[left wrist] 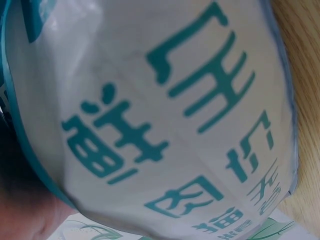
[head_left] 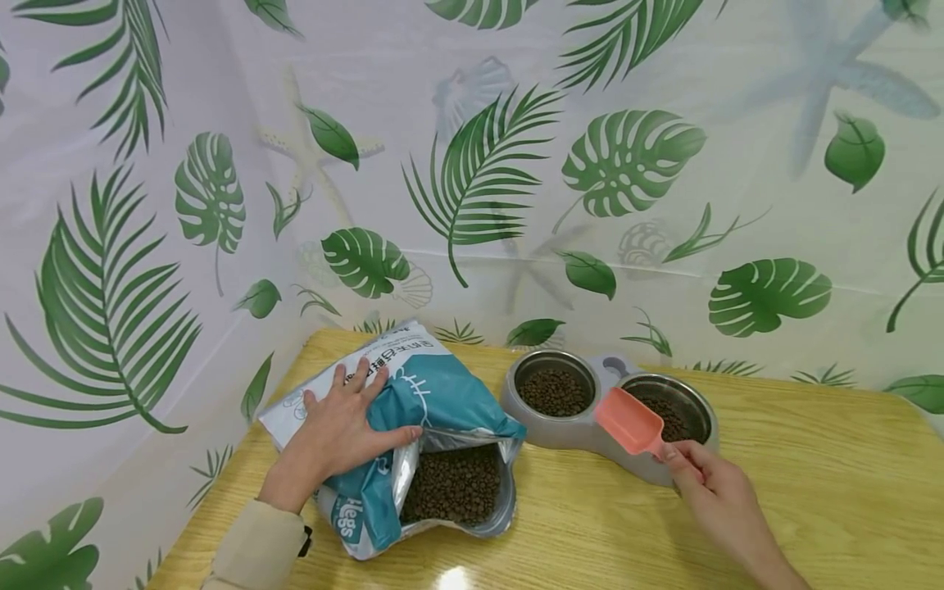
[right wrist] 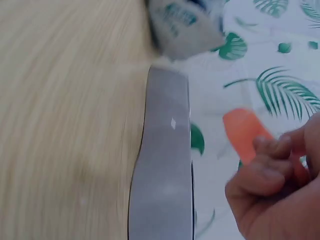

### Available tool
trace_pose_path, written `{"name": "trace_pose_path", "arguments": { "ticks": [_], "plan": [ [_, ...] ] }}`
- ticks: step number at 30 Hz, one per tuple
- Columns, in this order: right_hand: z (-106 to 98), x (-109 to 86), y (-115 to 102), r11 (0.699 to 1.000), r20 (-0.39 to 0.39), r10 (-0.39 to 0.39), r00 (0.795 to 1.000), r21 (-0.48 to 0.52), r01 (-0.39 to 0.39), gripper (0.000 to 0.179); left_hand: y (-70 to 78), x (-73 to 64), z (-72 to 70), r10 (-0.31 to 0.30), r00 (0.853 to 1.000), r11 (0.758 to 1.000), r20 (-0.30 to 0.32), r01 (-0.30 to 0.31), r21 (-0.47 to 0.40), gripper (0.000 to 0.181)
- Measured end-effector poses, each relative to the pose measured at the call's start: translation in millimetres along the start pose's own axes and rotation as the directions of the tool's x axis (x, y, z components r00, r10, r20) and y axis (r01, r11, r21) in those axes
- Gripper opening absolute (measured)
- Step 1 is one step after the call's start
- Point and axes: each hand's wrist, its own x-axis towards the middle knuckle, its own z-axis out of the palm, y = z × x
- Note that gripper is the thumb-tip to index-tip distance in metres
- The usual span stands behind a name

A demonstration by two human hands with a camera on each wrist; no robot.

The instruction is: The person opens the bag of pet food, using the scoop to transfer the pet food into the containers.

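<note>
My left hand (head_left: 335,430) rests with fingers spread on a white and teal pet food bag (head_left: 450,385) that lies on its side. Its thumb reaches the edge of the bag's open mouth, where brown kibble (head_left: 453,487) shows. Printed characters on the bag (left wrist: 215,90) fill the left wrist view. In my right hand (head_left: 715,496) is a coral-pink scoop (head_left: 633,422), gripped by its handle, its inside bare. The scoop overlaps the right bowl of a grey double pet bowl (head_left: 564,432) in the head view. Kibble lies in both metal bowls. The right wrist view shows fingers curled round the scoop (right wrist: 242,132).
Everything stands on a yellow wood-grain table (head_left: 819,467). A leaf-patterned sheet (head_left: 509,270) hangs behind it and along the left side. The bag lies left of the double bowl, close to its left end.
</note>
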Motion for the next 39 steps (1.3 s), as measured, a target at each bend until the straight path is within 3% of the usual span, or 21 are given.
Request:
{"name": "trace_pose_path", "arguments": {
  "ticks": [4, 7, 10, 14, 18, 22, 28, 33, 36, 39],
  "plan": [
    [8, -4.1, -8, 0.966, 0.175, -0.047, 0.983, 0.258, 0.0, 0.035, -0.3, -0.1, -0.2, 0.002, 1.0, 1.0, -0.003, -0.002, 0.002, 0.108],
    [15, -4.5, -11, 0.918, 0.273, -0.178, 0.946, 0.391, 0.06, 0.032, -0.3, 0.1, -0.8, 0.004, 1.0, 1.0, -0.005, -0.004, 0.005, 0.107],
    [21, -5.6, -13, 0.875, 0.353, -0.273, 0.895, 0.479, 0.078, 0.032, -0.3, 0.3, -0.7, 0.004, 1.0, 1.0, -0.002, -0.004, 0.0, 0.107],
    [29, -8.6, -16, 0.856, 0.43, -0.299, 0.852, 0.515, 0.04, 0.034, 0.2, 0.2, -0.5, 0.002, 1.0, 1.0, 0.006, -0.002, -0.012, 0.107],
    [38, -11.4, -23, 0.875, 0.498, -0.263, 0.827, 0.484, -0.013, 0.038, 0.4, -1.1, -0.4, 0.002, 1.0, 1.0, 0.001, -0.002, -0.01, 0.107],
    [48, -13.2, -34, 0.92, 0.542, -0.191, 0.818, 0.39, -0.043, 0.04, -0.2, -1.8, -0.2, 0.002, 1.0, 1.0, -0.004, -0.002, 0.002, 0.107],
    [62, -16.3, -56, 0.982, 0.516, -0.101, 0.85, 0.189, 0.002, 0.039, -1.6, -0.9, 0.2, 0.005, 1.0, 1.0, 0.002, -0.005, 0.01, 0.107],
    [70, -20.5, -78, 0.998, 0.483, -0.063, 0.873, 0.013, 0.065, 0.039, -1.7, -0.6, 0.7, 0.007, 1.0, 1.0, -0.003, -0.007, 0.011, 0.107],
    [71, -19.7, -87, 0.998, 0.515, -0.051, 0.856, -0.009, 0.065, 0.039, -1.4, -0.4, 0.7, 0.01, 1.0, 1.0, -0.002, -0.01, 0.008, 0.107],
    [69, -15.7, -94, 1.0, 0.593, -0.017, 0.805, 0.026, 0.001, 0.038, -1.6, 0.3, 0.3, 0.01, 1.0, 1.0, -0.001, -0.01, 0.012, 0.107]
  ]
}}
